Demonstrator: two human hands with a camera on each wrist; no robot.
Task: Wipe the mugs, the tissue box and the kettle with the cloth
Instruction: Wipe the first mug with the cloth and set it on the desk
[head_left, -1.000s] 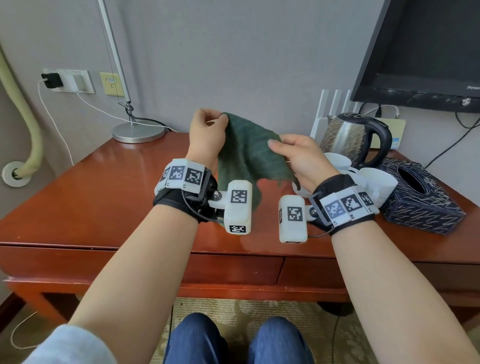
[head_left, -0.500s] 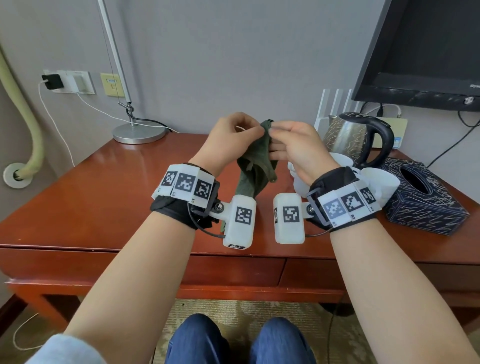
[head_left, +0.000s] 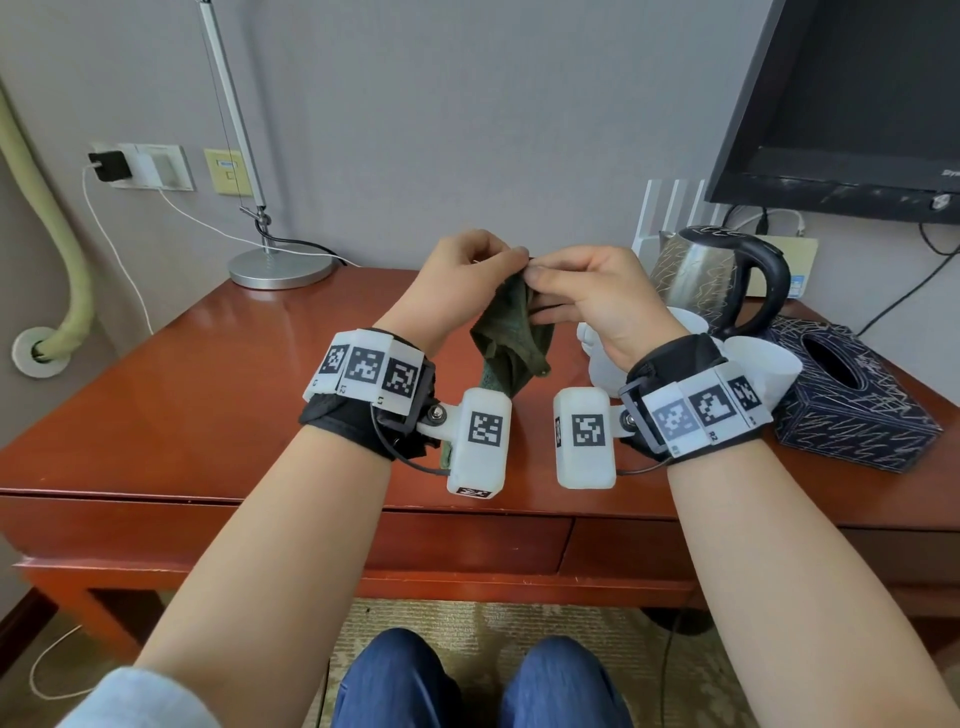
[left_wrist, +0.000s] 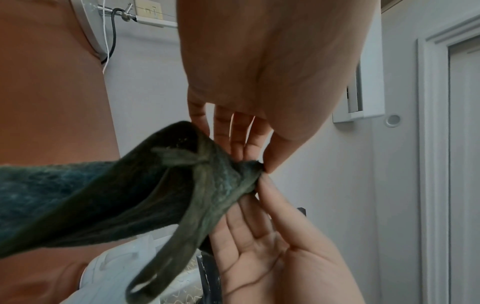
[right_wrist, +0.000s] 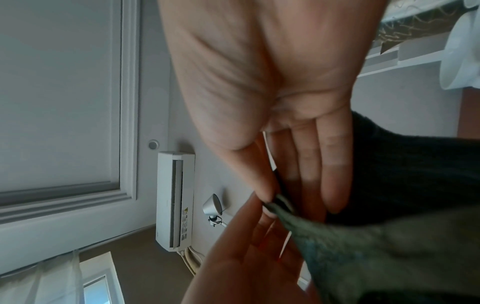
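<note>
Both hands are raised over the wooden desk (head_left: 171, 415) with their fingertips meeting. My left hand (head_left: 511, 257) pinches the top edge of the dark green cloth (head_left: 511, 343) between thumb and fingers. My right hand (head_left: 537, 273) pinches the same edge beside it. The cloth (left_wrist: 155, 195) hangs doubled over below them. Behind my right hand stand two white mugs (head_left: 602, 364) (head_left: 763, 369), partly hidden by the wrist. The steel kettle (head_left: 701, 275) with a black handle stands at the back right. At the right edge lies the dark patterned tissue box (head_left: 852, 395).
A lamp base (head_left: 280, 267) stands at the desk's back left, its cable trailing along the wall. A black monitor (head_left: 857, 104) hangs above the kettle, with a white router (head_left: 670, 208) behind it. A charger (head_left: 109, 166) is plugged into the wall at the left.
The hands have come together from holding the cloth spread wide. The cloth now hangs doubled, its top corners pinched side by side.
</note>
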